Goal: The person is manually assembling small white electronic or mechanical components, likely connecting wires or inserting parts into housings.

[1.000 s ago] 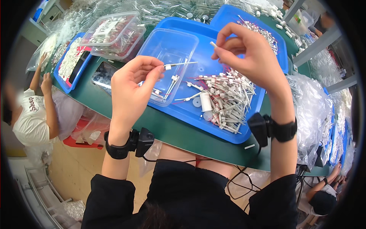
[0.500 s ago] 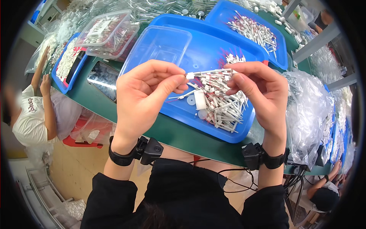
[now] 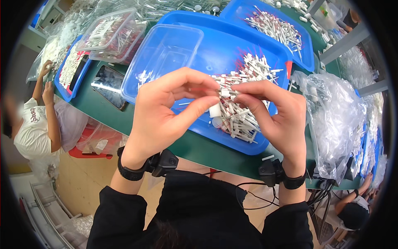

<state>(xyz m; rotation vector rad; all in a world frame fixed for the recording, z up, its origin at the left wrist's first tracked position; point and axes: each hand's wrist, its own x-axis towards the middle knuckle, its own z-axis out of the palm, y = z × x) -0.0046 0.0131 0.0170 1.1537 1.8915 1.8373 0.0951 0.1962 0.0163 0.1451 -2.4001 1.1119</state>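
My left hand (image 3: pixel 168 110) and my right hand (image 3: pixel 273 114) meet fingertip to fingertip over a blue tray (image 3: pixel 215 45). Between the pinched fingers sits a small thin white-and-red stick part (image 3: pixel 224 92); both hands grip it. Just below and behind the fingers lies a heap of the same white and red sticks (image 3: pixel 242 112) in the tray, with a small white cap (image 3: pixel 214 111) beside it. A clear plastic tub (image 3: pixel 163 54) stands in the tray's left half.
A second blue tray (image 3: pixel 290 50) with more sticks lies at the back right. Clear lidded boxes (image 3: pixel 110 35) and a phone (image 3: pixel 108 86) sit at left on the green table (image 3: pixel 195 145). Plastic bags (image 3: pixel 338 120) pile at right. Another person (image 3: pixel 35 120) works at the far left.
My right hand came down from above the tray to meet my left hand; both now pinch one stick part together, closer to my body.
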